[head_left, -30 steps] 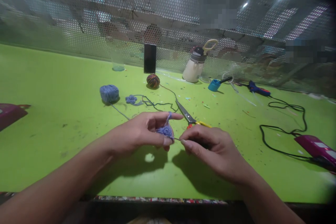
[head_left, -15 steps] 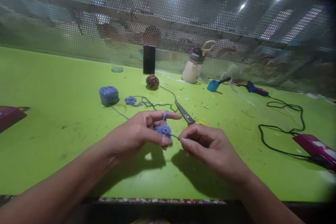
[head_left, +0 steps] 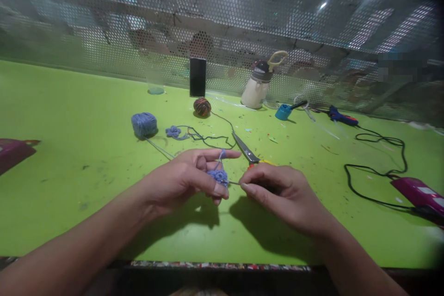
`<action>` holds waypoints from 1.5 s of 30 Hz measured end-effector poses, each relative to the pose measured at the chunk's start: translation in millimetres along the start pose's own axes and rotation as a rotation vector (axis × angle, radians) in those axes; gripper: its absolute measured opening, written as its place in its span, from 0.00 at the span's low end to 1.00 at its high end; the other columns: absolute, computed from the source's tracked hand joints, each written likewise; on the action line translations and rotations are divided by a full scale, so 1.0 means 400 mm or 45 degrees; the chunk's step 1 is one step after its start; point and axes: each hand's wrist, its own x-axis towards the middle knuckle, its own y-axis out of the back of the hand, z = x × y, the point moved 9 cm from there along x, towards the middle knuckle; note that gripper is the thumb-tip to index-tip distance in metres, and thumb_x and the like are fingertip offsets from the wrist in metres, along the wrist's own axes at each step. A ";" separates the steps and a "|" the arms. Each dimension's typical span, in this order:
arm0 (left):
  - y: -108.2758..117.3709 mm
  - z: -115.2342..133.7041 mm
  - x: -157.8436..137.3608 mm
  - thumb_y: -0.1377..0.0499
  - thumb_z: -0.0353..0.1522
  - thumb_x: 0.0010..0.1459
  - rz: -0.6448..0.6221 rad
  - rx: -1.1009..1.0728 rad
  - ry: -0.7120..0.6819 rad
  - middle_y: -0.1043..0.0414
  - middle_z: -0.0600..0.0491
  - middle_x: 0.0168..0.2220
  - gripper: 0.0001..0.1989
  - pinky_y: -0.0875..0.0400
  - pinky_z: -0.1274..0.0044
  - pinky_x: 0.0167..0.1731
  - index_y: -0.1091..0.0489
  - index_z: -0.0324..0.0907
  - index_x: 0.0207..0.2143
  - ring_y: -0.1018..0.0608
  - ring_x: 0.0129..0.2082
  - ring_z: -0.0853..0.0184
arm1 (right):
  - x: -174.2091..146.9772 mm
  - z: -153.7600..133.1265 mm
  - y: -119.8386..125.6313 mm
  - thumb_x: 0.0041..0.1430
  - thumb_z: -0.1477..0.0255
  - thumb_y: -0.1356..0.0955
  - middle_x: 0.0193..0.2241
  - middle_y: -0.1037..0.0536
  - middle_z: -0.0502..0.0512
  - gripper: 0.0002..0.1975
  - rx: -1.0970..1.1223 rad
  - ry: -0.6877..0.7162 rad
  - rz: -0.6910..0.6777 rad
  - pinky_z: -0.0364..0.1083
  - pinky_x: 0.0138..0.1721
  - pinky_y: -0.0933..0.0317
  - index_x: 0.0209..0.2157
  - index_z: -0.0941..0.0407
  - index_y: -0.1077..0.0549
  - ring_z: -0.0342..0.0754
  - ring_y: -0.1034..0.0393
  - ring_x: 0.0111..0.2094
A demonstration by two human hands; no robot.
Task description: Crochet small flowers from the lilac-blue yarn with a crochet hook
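Note:
A small piece of blue-purple crochet work (head_left: 218, 176) is pinched between the thumb and fingers of my left hand (head_left: 194, 173). Yarn loops around my outstretched left index finger and runs down to the piece. My right hand (head_left: 277, 192) grips a thin metal crochet hook (head_left: 234, 183), whose tip is in the stitches. A ball of the same blue yarn (head_left: 144, 125) lies at the left, its strand leading behind my left hand. Close by rests a small blue crocheted flower (head_left: 173, 131).
Scissors (head_left: 248, 150) lie open just beyond my hands. Behind are a dark multicoloured yarn ball (head_left: 202, 107), a phone (head_left: 197, 77), a bottle (head_left: 256, 88) and a blue tape roll (head_left: 283, 112). A blue glue gun (head_left: 342, 116) and a corded magenta box (head_left: 418, 194) are at right.
My right hand and the hook have shifted slightly to the right. The yarn between my left index finger and the crochet piece looks longer and more slanted.

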 end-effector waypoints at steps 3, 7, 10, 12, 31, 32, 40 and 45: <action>-0.005 0.001 -0.004 0.32 0.19 0.41 -0.036 0.010 0.009 0.28 0.60 0.23 0.35 0.31 0.77 0.26 0.30 0.37 0.55 0.25 0.21 0.71 | -0.003 -0.018 0.008 0.61 0.77 0.33 0.26 0.23 0.50 0.05 -0.053 0.090 0.007 0.42 0.27 0.40 0.32 0.57 0.24 0.42 0.31 0.26; -0.014 0.006 -0.010 0.32 0.19 0.42 -0.072 0.007 0.017 0.30 0.60 0.23 0.34 0.32 0.78 0.25 0.29 0.39 0.54 0.26 0.21 0.72 | -0.006 -0.039 0.020 0.61 0.79 0.32 0.27 0.21 0.51 0.05 -0.125 0.184 0.047 0.41 0.29 0.37 0.33 0.56 0.24 0.42 0.29 0.27; -0.020 0.006 -0.014 0.32 0.19 0.42 -0.087 -0.001 0.032 0.30 0.60 0.23 0.34 0.32 0.78 0.25 0.30 0.39 0.54 0.25 0.21 0.72 | -0.010 -0.052 0.025 0.60 0.79 0.32 0.27 0.20 0.51 0.06 -0.183 0.244 0.060 0.41 0.30 0.36 0.33 0.55 0.25 0.43 0.27 0.27; -0.023 0.005 -0.016 0.32 0.19 0.42 -0.098 -0.004 0.039 0.29 0.60 0.24 0.34 0.32 0.78 0.25 0.30 0.39 0.55 0.25 0.21 0.72 | -0.014 -0.059 0.026 0.61 0.79 0.32 0.27 0.19 0.50 0.06 -0.220 0.275 0.056 0.42 0.31 0.35 0.34 0.55 0.25 0.43 0.26 0.27; -0.034 0.004 -0.028 0.33 0.19 0.43 -0.174 -0.085 0.069 0.26 0.57 0.25 0.33 0.27 0.82 0.25 0.29 0.41 0.55 0.23 0.21 0.73 | -0.029 -0.078 0.023 0.61 0.82 0.35 0.26 0.21 0.50 0.08 -0.276 0.319 -0.024 0.42 0.29 0.37 0.36 0.54 0.28 0.43 0.28 0.26; -0.033 0.003 -0.028 0.33 0.19 0.43 -0.164 -0.085 0.075 0.26 0.57 0.25 0.33 0.28 0.82 0.24 0.28 0.41 0.55 0.23 0.21 0.73 | -0.030 -0.078 0.024 0.61 0.81 0.35 0.26 0.22 0.50 0.08 -0.290 0.323 -0.021 0.42 0.29 0.37 0.36 0.54 0.28 0.43 0.28 0.26; -0.030 0.004 -0.025 0.32 0.20 0.41 -0.128 -0.082 0.100 0.27 0.58 0.23 0.33 0.29 0.82 0.23 0.28 0.37 0.53 0.24 0.20 0.73 | -0.031 -0.081 0.025 0.61 0.82 0.35 0.25 0.23 0.50 0.08 -0.311 0.356 0.031 0.42 0.28 0.39 0.35 0.55 0.28 0.42 0.30 0.25; -0.029 0.008 -0.026 0.33 0.20 0.43 -0.113 -0.090 0.069 0.27 0.59 0.24 0.32 0.30 0.83 0.23 0.28 0.41 0.54 0.25 0.20 0.75 | -0.033 -0.082 0.021 0.61 0.83 0.36 0.26 0.23 0.51 0.08 -0.316 0.365 0.030 0.40 0.29 0.40 0.34 0.57 0.28 0.41 0.30 0.26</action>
